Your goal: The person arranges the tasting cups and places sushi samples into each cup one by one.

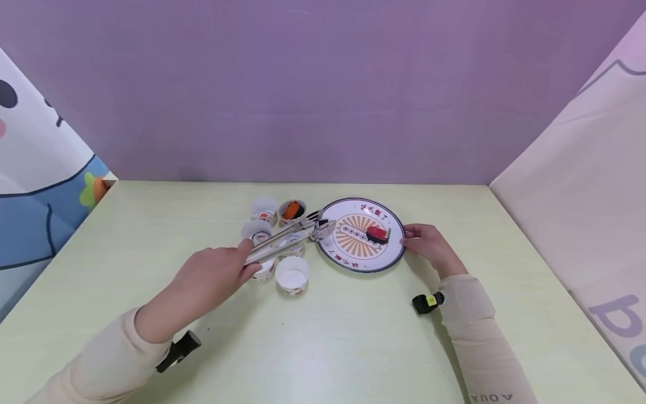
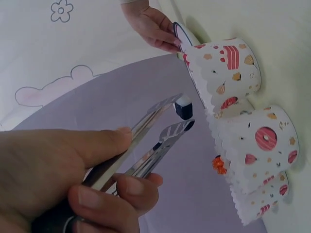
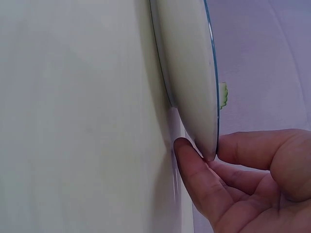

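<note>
My left hand [image 1: 212,278] grips metal tongs [image 1: 275,244] that reach over the paper cups toward the plate's left edge. Between the tong tips in the left wrist view sits a small dark-and-white piece [image 2: 183,108], like a sushi roll. With thumb and fingers my right hand [image 1: 429,246] pinches the right rim of a round white plate [image 1: 348,264] with a blue edge and a printed sunburst. On the plate lies a red-topped toy sushi [image 1: 377,234]; its green-edged bit [image 3: 223,95] shows over the rim in the right wrist view.
Several white patterned paper cups [image 1: 292,276] cluster left of the plate. One at the back holds an orange-topped dark piece [image 1: 292,210]. A purple backdrop [image 1: 303,112] rises behind the pale table [image 1: 323,342], with printed cloth on both sides.
</note>
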The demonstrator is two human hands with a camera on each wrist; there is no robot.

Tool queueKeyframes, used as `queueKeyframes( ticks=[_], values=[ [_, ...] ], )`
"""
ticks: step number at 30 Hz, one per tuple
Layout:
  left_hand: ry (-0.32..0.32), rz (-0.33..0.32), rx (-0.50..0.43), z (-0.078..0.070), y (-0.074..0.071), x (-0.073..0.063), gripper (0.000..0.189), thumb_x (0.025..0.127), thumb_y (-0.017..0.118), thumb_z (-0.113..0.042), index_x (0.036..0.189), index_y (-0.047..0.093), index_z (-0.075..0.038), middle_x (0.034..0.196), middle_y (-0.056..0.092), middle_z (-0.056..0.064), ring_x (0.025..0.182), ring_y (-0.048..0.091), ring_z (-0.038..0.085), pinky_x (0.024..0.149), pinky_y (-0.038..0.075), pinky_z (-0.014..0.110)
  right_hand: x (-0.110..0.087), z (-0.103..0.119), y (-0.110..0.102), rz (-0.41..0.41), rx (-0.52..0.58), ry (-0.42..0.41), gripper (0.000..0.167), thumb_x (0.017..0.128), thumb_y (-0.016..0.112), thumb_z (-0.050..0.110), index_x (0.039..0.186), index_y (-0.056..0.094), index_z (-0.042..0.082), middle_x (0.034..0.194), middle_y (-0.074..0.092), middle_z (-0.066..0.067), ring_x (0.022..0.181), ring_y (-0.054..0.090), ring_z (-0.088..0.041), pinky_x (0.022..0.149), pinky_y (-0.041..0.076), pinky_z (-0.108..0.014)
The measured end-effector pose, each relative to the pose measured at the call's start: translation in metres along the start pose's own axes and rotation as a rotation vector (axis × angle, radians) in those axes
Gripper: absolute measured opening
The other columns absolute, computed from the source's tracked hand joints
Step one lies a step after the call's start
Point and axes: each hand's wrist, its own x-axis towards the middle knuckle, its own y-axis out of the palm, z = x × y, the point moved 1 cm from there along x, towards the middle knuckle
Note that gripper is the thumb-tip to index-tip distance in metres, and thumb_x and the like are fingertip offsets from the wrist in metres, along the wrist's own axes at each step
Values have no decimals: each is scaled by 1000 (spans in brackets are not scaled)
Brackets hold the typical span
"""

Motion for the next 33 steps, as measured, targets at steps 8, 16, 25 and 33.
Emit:
queueKeyframes(
  ticks=[8,16,25,33],
  values=[
    [60,-92,-9,16,-2,-17,29,89,64,-32,96,49,-8,55,40,-4,45,36,12,41,29,29,-2,2,-2,5,-13,-5,47,93,54,5,136,40,-7,127,49,-24,112,47,-32,100,39,-42],
    [102,-119,10,30,-3,-37,28,88,65,-31,100,50,-10,56,39,-8,45,32,8,42,28,26,-3,2,-1,3,-7,-34,46,92,54,4,134,42,-10,123,51,-25,110,49,-31,98,41,-41],
    [163,-64,25,44,-12,-51,29,86,67,-32,99,49,-14,58,39,-14,47,31,2,47,30,23,-4,2,-1,2,-7,-36,45,92,54,4,133,42,-10,123,50,-25,110,49,-31,96,42,-40],
    [194,25,-34,58,-13,-57,25,90,61,-38,101,48,-19,62,39,-19,52,33,-2,52,32,22,-4,3,0,2,-7,-30,46,92,54,5,134,42,-10,124,50,-25,111,48,-31,98,41,-41]
  ],
)
